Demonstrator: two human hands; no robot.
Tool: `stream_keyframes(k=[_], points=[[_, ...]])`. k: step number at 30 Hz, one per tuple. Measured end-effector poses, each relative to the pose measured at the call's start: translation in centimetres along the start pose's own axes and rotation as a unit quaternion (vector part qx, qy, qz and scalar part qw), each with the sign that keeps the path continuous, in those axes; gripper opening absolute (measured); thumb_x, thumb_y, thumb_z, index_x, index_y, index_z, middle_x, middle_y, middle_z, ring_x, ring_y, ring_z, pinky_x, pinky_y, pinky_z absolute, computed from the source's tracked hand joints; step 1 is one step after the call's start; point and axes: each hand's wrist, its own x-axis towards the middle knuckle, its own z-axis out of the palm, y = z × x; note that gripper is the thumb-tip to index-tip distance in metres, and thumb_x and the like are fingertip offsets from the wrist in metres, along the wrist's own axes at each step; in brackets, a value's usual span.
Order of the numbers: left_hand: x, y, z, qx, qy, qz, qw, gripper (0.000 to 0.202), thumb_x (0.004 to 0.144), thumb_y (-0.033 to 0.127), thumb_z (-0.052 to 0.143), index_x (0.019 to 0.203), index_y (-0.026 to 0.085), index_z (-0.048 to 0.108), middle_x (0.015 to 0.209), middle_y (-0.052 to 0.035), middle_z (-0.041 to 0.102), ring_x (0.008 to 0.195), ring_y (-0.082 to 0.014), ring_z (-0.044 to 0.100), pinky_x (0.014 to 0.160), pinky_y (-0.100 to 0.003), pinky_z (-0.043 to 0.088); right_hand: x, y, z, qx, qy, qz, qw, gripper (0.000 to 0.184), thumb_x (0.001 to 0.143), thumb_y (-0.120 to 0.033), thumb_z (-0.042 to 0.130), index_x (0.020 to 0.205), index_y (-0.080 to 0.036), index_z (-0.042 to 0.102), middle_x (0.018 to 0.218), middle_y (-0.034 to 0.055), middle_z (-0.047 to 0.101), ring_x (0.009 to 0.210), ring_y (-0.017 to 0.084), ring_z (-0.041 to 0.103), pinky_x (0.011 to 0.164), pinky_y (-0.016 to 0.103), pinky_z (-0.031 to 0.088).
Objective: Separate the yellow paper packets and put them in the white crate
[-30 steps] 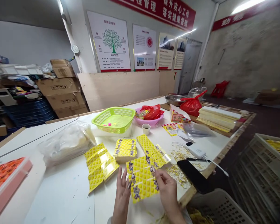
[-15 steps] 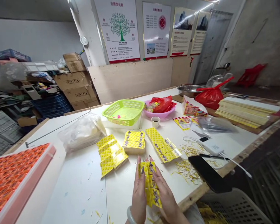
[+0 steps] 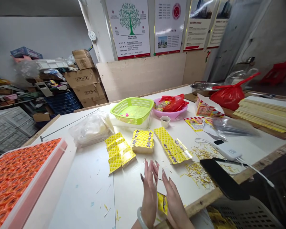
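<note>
Low over the table's front edge, my left hand and my right hand press yellow printed cards between them. The fingers of both hands point away from me, fairly straight. White card faces show between the hands, with yellow print below. A pale bangle circles my left wrist. Just beyond the hands lies a neat stack of yellow cards. To its left are overlapping yellow card strips, and to its right a longer yellow strip group.
An orange-filled tray stands at left beside a plastic bag. Behind are a green basket, a pink bowl and a paper cup. Yellow scraps, a phone and a power bank lie at right.
The cards between my hands have turned: white faces now show where yellow print was. My left fingers have lifted and straightened. The view has shifted slightly left.
</note>
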Motion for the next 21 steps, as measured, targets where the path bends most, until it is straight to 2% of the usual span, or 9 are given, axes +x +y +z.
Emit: stream_keyframes(k=[2,4,7,10,12,14,16,18,21], points=[[0.1,0.5,-0.9,0.009,-0.007,0.013,1.0,0.066,0.087,0.069,0.024,0.131,0.022,0.04,0.139,-0.0122,0.04,0.123,-0.0241,0.045,0.095,-0.038,0.046,-0.2,-0.8,-0.1,-0.002,-0.013,0.0,1.0,0.053,0.08,-0.055,0.058,0.123,-0.023,0.058,0.131,0.0034,0.055,0.134,0.021,0.034,0.112,0.038,0.027],[-0.2,0.9,-1.7,0.078,-0.039,0.023,0.996,0.056,0.088,0.064,0.03,0.114,0.019,0.05,0.117,-0.0125,0.055,0.1,-0.0211,0.056,0.077,-0.032,0.049,-0.4,-1.3,0.1,-0.014,-0.043,-0.005,0.999,0.05,0.082,-0.053,0.057,0.122,-0.023,0.059,0.133,0.0029,0.053,0.134,0.019,0.033,0.113,0.035,0.023],[-0.7,0.9,-2.2,0.216,-0.075,0.036,0.973,0.042,0.094,0.053,0.029,0.088,0.018,0.052,0.074,-0.003,0.057,0.064,-0.0151,0.053,0.059,-0.026,0.04,-0.5,-0.9,0.5,-0.04,-0.069,0.01,0.997,0.052,0.08,-0.055,0.057,0.122,-0.023,0.059,0.134,0.0028,0.053,0.131,0.021,0.037,0.11,0.035,0.029],[-0.6,0.2,-2.3,0.324,-0.028,0.08,0.942,0.038,0.097,0.045,0.026,0.082,0.02,0.05,0.062,-0.001,0.053,0.052,-0.0149,0.049,0.051,-0.027,0.03,-0.3,0.3,0.7,-0.13,-0.017,-0.013,0.991,0.058,0.074,-0.064,0.057,0.113,-0.022,0.062,0.126,0.0063,0.058,0.123,0.025,0.045,0.1,0.036,0.04],[-0.2,-0.4,-2.2,0.398,0.002,0.118,0.91,0.037,0.097,0.042,0.026,0.081,0.021,0.051,0.059,-0.003,0.054,0.05,-0.0164,0.05,0.05,-0.028,0.028,-0.1,0.9,0.7,-0.223,0.023,-0.081,0.971,0.058,0.071,-0.069,0.054,0.102,-0.02,0.062,0.114,0.0102,0.064,0.11,0.028,0.054,0.09,0.036,0.046],[0.2,-0.7,-2.0,0.452,0.014,0.148,0.879,0.037,0.097,0.04,0.026,0.079,0.022,0.053,0.057,-0.0053,0.056,0.049,-0.0178,0.052,0.049,-0.029,0.029,0.3,1.3,0.6,-0.314,0.06,-0.153,0.935,0.055,0.072,-0.073,0.048,0.089,-0.021,0.058,0.093,0.0116,0.067,0.089,0.028,0.061,0.074,0.036,0.05],[0.3,-0.6,-1.7,0.486,0.013,0.162,0.859,0.04,0.097,0.039,0.024,0.079,0.022,0.055,0.059,-0.0081,0.059,0.051,-0.0196,0.055,0.049,-0.031,0.033,0.6,1.5,0.4,-0.392,0.099,-0.184,0.896,0.051,0.075,-0.074,0.039,0.077,-0.024,0.051,0.072,0.0091,0.064,0.068,0.026,0.06,0.057,0.034,0.046],[0.4,0.1,-1.7,0.498,-0.002,0.164,0.852,0.044,0.098,0.037,0.02,0.08,0.022,0.057,0.066,-0.0109,0.062,0.059,-0.0218,0.059,0.053,-0.034,0.038,1.1,1.8,0.2,-0.441,0.121,-0.182,0.87,0.049,0.076,-0.074,0.035,0.071,-0.026,0.045,0.06,0.0068,0.059,0.057,0.025,0.056,0.049,0.032,0.041],[1.5,1.7,-3.5,0.461,-0.002,0.179,0.869,0.042,0.098,0.035,0.023,0.083,0.022,0.06,0.079,-0.0111,0.063,0.078,-0.023,0.061,0.067,-0.035,0.044,1.8,2.3,-0.5,-0.442,0.129,-0.184,0.868,0.046,0.077,-0.071,0.037,0.075,-0.027,0.049,0.068,0.0072,0.064,0.065,0.027,0.06,0.052,0.032,0.042]])
